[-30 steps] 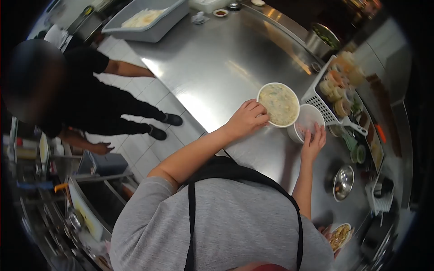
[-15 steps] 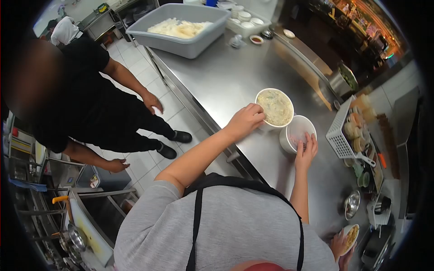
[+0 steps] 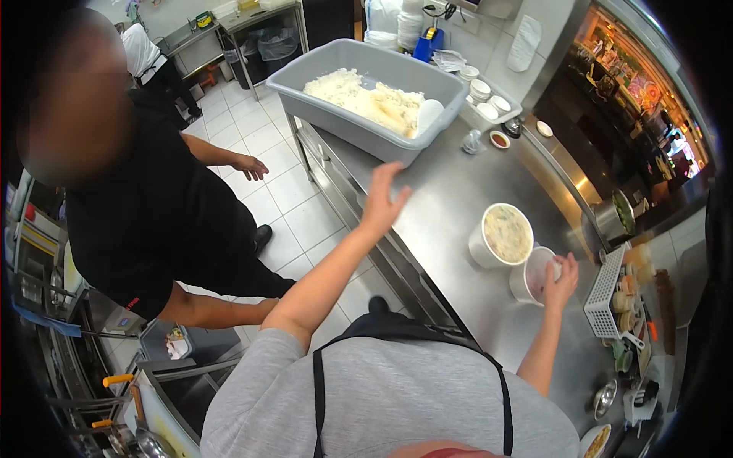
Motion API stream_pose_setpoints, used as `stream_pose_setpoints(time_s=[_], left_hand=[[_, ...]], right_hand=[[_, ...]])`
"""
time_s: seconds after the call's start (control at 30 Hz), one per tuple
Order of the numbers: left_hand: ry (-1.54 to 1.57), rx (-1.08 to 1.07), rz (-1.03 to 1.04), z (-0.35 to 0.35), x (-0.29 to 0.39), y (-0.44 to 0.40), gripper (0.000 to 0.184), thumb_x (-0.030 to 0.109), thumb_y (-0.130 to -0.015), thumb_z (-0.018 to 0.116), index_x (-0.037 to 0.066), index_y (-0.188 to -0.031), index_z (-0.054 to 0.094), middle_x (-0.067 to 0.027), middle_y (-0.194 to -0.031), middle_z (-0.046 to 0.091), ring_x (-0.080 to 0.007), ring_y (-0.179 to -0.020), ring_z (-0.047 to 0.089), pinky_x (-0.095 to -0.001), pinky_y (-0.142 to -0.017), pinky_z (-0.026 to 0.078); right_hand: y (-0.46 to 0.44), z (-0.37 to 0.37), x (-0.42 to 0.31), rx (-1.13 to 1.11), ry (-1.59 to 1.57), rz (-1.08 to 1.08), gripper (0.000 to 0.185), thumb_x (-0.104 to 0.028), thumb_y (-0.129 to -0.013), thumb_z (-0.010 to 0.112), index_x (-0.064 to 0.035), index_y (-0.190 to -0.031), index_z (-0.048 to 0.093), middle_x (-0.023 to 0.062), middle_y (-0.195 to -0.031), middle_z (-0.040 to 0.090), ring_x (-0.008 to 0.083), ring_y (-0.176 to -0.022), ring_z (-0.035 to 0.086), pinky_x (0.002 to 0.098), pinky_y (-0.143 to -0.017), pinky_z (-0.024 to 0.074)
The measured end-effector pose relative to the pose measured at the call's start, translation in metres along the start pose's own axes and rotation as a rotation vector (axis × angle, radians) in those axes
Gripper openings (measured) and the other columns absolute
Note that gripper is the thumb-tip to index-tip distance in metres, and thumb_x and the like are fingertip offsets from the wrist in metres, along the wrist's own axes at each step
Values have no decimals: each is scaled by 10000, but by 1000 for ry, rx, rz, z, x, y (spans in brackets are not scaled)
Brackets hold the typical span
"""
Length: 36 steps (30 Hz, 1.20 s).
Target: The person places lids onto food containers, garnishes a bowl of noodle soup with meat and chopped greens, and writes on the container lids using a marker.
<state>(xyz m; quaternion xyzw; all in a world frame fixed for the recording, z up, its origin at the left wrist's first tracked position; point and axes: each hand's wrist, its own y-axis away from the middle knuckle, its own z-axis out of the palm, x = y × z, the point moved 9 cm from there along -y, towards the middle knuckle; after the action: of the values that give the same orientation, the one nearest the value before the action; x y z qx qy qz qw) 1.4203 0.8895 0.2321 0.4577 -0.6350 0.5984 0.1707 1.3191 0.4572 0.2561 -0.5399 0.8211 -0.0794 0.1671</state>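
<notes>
Fingers apart and holding nothing, my left hand (image 3: 384,200) is in the air by the counter's edge, just below the grey tub (image 3: 366,126) of white rice. A white scoop (image 3: 430,116) rests in the tub's right end. My right hand (image 3: 561,282) grips the right rim of a white bowl (image 3: 527,279), its fingers reaching inside; something pinkish shows in there. Touching that bowl on its left, a second white bowl (image 3: 507,234) stands upright, full of pale yellowish food with greenish bits.
A co-worker in black (image 3: 164,206) stands at the left beside the counter (image 3: 450,198). At the right are a white basket (image 3: 607,294) of jars, a metal bowl (image 3: 605,398) and a pot (image 3: 615,214). A sauce dish (image 3: 499,140) sits near the tub.
My left hand has let go of the full bowl and moved up and left toward the tub. The view has turned left. The co-worker has come closer.
</notes>
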Motion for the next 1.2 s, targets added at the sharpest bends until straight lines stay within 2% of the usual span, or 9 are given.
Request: stream_pose_setpoints(time_s=[0.03, 0.07, 0.13, 0.23, 0.43, 0.6, 0.77, 0.83, 1.2], left_hand=[[78, 80, -222, -19, -32, -9, 522, 211, -775, 641, 86, -1220, 400, -101, -1173, 423, -247, -1011, 465, -399, -807, 437], [65, 74, -221, -30, -49, -27, 522, 211, -775, 641, 86, -1220, 400, -101, -1173, 423, -247, -1011, 465, -399, -807, 437], [559, 394, -836, -47, -133, -35, 510, 289, -820, 606, 89, -1221, 363, -86, -1220, 367, -227, -1006, 447, -415, -794, 444], [796, 447, -1002, -47, -163, -77, 493, 311, -843, 577, 94, -1222, 347, -101, -1179, 370, -220, -983, 445, -433, -774, 446], [808, 296, -857, -59, -193, -128, 282, 178, -823, 574, 51, -1011, 406, -69, -906, 451, -188, -750, 478, -352, -707, 483], [827, 364, -857, -84, -177, -120, 219, 124, -814, 540, 51, -996, 444, -74, -867, 511, -212, -858, 541, -373, -750, 471], [769, 515, -837, -150, -229, -99, 220, 179, -825, 506, 29, -986, 492, -109, -939, 553, -233, -865, 561, -354, -781, 474], [751, 571, -901, -165, -228, -108, 186, 187, -848, 479, 38, -960, 487, -86, -926, 545, -202, -855, 552, -342, -782, 468], [696, 445, -832, -207, -311, -208, 237, 197, -879, 461, 4, -1015, 468, -110, -973, 544, -224, -885, 567, -345, -787, 480]], right_hand=[[-8, -15, -32, 128, -202, -133, 269, -225, -818, 566, -102, -1058, 569, 110, -1310, 397, 315, -1226, 317, 419, -1005, 247], [-14, -30, -61, 259, -408, -260, 250, -193, -805, 585, -95, -1034, 575, 114, -1298, 406, 311, -1211, 340, 406, -998, 260], [-32, -33, -123, 241, -547, -326, 252, -169, -793, 597, -89, -1031, 574, 119, -1287, 412, 303, -1197, 358, 394, -991, 272], [-46, -26, -222, 138, -848, -490, 294, -166, -772, 623, -72, -1044, 565, 126, -1268, 418, 280, -1184, 378, 373, -981, 295], [-66, 31, -346, -75, -1042, -595, 431, -168, -745, 655, -85, -1141, 507, 154, -1324, 324, 303, -1234, 303, 397, -996, 278], [-120, 52, -348, 43, -1034, -452, 484, -178, -750, 656, -67, -1181, 463, 171, -1358, 255, 316, -1252, 273, 411, -1005, 256], [-124, 123, -355, -207, -1352, -145, 589, -175, -765, 637, -62, -1282, 379, 192, -1390, 202, 338, -1283, 225, 412, -1036, 214], [-112, 107, -388, 2, -1037, -315, 594, -167, -784, 610, -55, -1308, 351, 203, -1421, 137, 349, -1307, 181, 415, -1049, 194], [-143, 146, -487, 24, -1027, -336, 386, -75, -804, 497, -82, -1190, 478, 184, -1406, 180, 342, -1292, 218, 406, -1036, 223]])
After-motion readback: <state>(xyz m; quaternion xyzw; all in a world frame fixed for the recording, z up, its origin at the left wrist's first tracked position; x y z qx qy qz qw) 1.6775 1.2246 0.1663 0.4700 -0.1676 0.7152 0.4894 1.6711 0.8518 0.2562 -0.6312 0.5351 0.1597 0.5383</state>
